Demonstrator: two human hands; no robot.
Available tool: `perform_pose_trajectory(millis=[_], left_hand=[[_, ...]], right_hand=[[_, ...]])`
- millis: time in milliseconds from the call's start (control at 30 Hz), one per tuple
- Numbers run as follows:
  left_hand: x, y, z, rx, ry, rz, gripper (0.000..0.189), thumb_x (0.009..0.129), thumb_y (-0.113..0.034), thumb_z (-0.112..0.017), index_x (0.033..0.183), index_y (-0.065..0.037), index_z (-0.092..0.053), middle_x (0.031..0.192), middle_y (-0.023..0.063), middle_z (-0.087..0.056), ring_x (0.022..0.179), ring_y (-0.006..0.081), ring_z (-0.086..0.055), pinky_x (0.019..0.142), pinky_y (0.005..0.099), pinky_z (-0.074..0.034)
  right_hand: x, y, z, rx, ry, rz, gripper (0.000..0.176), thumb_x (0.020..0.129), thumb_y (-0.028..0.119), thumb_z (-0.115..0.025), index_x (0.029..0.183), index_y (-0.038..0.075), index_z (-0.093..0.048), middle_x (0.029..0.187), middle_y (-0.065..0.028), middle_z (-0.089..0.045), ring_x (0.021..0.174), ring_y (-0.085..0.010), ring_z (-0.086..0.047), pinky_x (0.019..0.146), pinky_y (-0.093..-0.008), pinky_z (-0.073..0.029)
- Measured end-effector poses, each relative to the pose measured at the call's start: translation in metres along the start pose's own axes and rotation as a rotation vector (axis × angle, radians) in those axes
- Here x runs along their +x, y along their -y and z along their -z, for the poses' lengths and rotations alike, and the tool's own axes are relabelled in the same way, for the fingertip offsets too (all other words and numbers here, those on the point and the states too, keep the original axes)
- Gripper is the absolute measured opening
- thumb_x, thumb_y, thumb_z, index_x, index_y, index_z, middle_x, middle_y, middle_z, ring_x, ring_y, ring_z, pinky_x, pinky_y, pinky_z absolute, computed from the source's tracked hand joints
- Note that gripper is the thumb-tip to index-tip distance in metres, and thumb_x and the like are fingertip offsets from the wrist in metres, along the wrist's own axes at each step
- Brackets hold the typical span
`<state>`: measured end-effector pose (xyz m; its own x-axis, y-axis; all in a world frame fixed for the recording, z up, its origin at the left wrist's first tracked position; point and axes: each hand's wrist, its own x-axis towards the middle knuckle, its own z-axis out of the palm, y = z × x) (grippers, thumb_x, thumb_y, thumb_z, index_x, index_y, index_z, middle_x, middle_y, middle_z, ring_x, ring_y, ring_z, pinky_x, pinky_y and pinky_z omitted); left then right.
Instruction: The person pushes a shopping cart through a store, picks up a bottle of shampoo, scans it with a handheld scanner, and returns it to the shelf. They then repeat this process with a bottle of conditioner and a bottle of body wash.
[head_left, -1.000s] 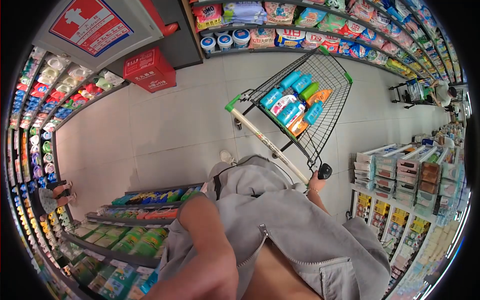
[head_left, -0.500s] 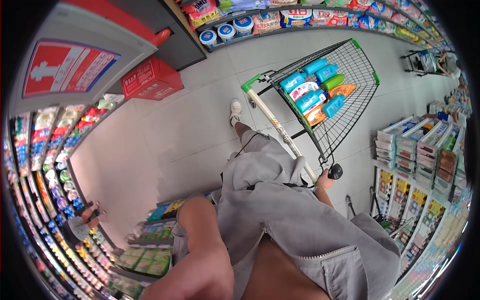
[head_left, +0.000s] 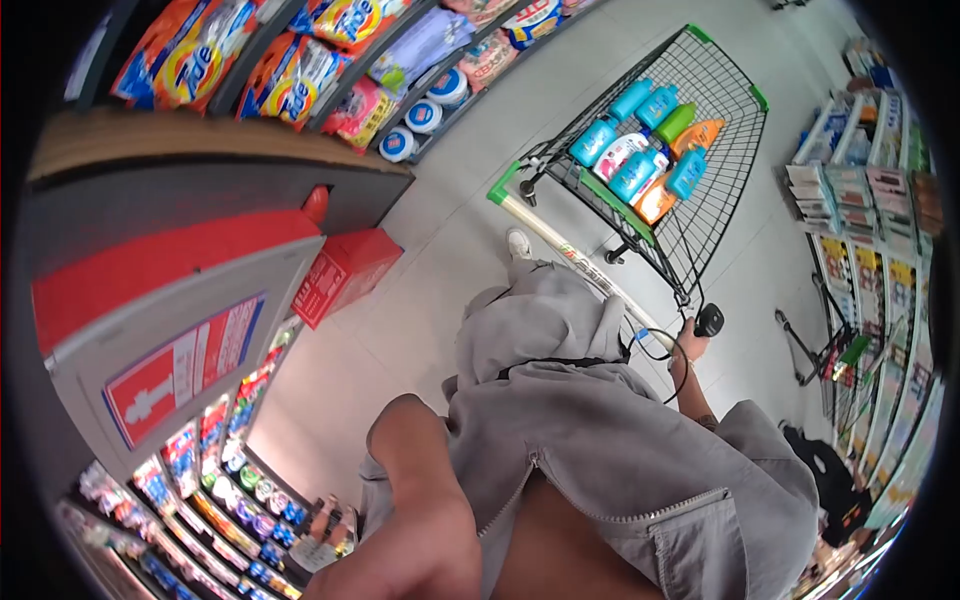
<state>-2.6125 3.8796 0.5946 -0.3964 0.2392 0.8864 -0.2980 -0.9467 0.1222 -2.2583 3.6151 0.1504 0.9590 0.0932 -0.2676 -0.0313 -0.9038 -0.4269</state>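
Note:
My right hand (head_left: 691, 346) is wrapped round the near end of the pale bar of the shopping cart's handle (head_left: 575, 262). A rounded black object (head_left: 709, 320) sits against this hand, and a thin dark cable loops beside the wrist. In the wire cart (head_left: 738, 150) lie several blue bottles (head_left: 632, 174), a green bottle (head_left: 676, 122), orange bottles (head_left: 656, 200) and white-and-pink ones (head_left: 621, 156). My left arm is bent at the lower left; the back of my left hand or wrist (head_left: 410, 550) shows near the bottom edge, its fingers hidden.
A grey-and-red cabinet (head_left: 180, 330) and a red box (head_left: 345, 275) stand at left. Detergent bags (head_left: 190, 60) and white tubs (head_left: 424, 117) fill the upper shelves. Another cart (head_left: 825, 345) and stocked racks (head_left: 860, 180) are at right. Another person's hands (head_left: 325, 525) show at lower left.
The view has turned and moved forward, bringing the detergent shelves and cabinet closer. My right hand still grips the cart handle; the black cable now loops around near my wrist.

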Motion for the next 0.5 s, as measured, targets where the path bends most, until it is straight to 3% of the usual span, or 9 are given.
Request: perform_pose_trajectory(millis=[33,167,333,367,400,467,500], left_hand=[[0.004,0.009,0.0,-0.058,-0.007,0.018,0.028,0.084,-0.001,-0.05,0.112,-0.004,-0.049,0.116,0.0075,-0.047,0.092,0.0185,-0.046,0.071,0.0277,-0.038],[0.003,0.049,-0.005,-0.247,-0.059,0.043,0.029,0.084,-0.001,-0.05,0.112,-0.003,-0.05,0.115,0.0076,-0.048,0.091,0.0184,-0.046,0.071,0.0276,-0.038],[0.007,0.093,-0.016,-0.397,-0.084,0.139,0.027,0.084,-0.001,-0.05,0.11,-0.003,-0.051,0.111,0.0071,-0.05,0.089,0.0186,-0.047,0.071,0.0285,-0.038],[0.001,0.102,-0.055,-0.437,-0.083,0.148,0.026,0.084,-0.001,-0.05,0.109,-0.003,-0.052,0.11,0.0069,-0.051,0.089,0.0188,-0.047,0.072,0.0289,-0.038],[0.014,0.112,-0.056,-0.479,-0.087,0.168,0.026,0.084,-0.001,-0.05,0.109,-0.003,-0.052,0.11,0.0069,-0.051,0.089,0.0188,-0.047,0.072,0.0289,-0.038],[0.026,0.13,-0.048,-0.446,0.044,0.279,0.025,0.083,-0.002,-0.052,0.108,-0.002,-0.051,0.11,0.0076,-0.051,0.088,0.0195,-0.047,0.073,0.0298,-0.039],[0.03,0.139,-0.05,-0.388,-0.051,0.385,0.014,0.09,-0.014,-0.049,0.09,-0.001,-0.051,0.094,0.009,-0.05,0.084,0.0204,-0.051,0.079,0.0305,-0.043]], right_hand=[[-0.004,-0.002,-0.007,-0.023,-0.072,0.088,0.046,0.073,0.032,-0.068,0.096,-0.006,-0.059,0.085,-0.0189,-0.064,0.079,-0.0302,-0.061,0.076,-0.0402,-0.046],[-0.039,0.032,-0.014,-0.003,-0.056,0.022,0.05,0.074,0.035,-0.067,0.097,-0.008,-0.056,0.089,-0.0233,-0.063,0.086,-0.0372,-0.061,0.08,-0.0435,-0.045],[-0.073,0.051,-0.031,0.135,-0.091,-0.067,0.042,0.074,0.031,-0.068,0.09,-0.005,-0.055,0.076,-0.0157,-0.062,0.07,-0.0258,-0.06,0.069,-0.0377,-0.047],[-0.049,0.045,-0.018,0.145,-0.108,-0.045,0.041,0.074,0.032,-0.068,0.088,-0.004,-0.055,0.074,-0.0144,-0.062,0.068,-0.0242,-0.06,0.067,-0.0369,-0.048],[-0.054,0.048,-0.017,0.15,-0.129,-0.042,0.042,0.074,0.032,-0.069,0.088,-0.005,-0.054,0.075,-0.0154,-0.062,0.069,-0.0258,-0.06,0.068,-0.0375,-0.047],[-0.069,0.069,-0.006,0.118,-0.089,-0.134,0.043,0.074,0.03,-0.07,0.096,-0.004,-0.056,0.091,-0.0214,-0.064,0.086,-0.034,-0.062,0.079,-0.0406,-0.046],[-0.079,0.082,0.0,0.132,-0.112,-0.166,0.043,0.074,0.03,-0.07,0.096,-0.004,-0.056,0.091,-0.0214,-0.064,0.086,-0.034,-0.062,0.079,-0.0406,-0.046]])
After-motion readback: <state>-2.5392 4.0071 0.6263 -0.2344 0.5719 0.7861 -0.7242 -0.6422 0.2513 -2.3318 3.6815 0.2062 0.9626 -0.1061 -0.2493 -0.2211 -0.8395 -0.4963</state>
